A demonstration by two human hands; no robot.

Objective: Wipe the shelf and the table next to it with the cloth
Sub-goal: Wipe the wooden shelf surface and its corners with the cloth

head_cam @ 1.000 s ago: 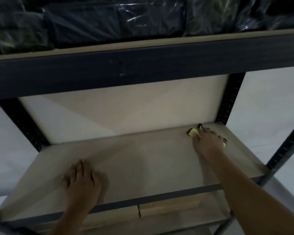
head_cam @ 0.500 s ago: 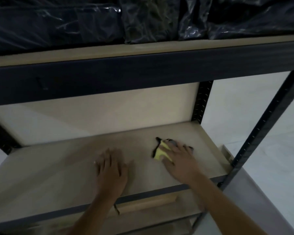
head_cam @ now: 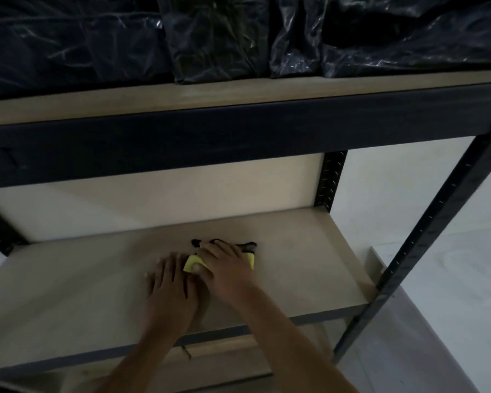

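A light wooden shelf board (head_cam: 295, 251) sits in a dark metal rack. On its middle lies a yellow and black cloth (head_cam: 192, 262), mostly covered by my right hand (head_cam: 224, 266), which presses down on it with the fingers spread flat. My left hand (head_cam: 172, 287) rests flat on the board just left of the cloth, its fingers straight and touching the right hand's thumb side. Only the cloth's yellow corners and black far edge show.
Black plastic bags (head_cam: 210, 38) fill the upper shelf above a dark crossbeam (head_cam: 238, 131). A dark upright post (head_cam: 425, 231) stands at the right front. A pale surface (head_cam: 425, 336) lies low at the right, beside the rack. Another board shows beneath.
My right hand slid the cloth from the far right corner leftward and toward me to the middle of the shelf. The left hand now lies right beside it. The view swung right.
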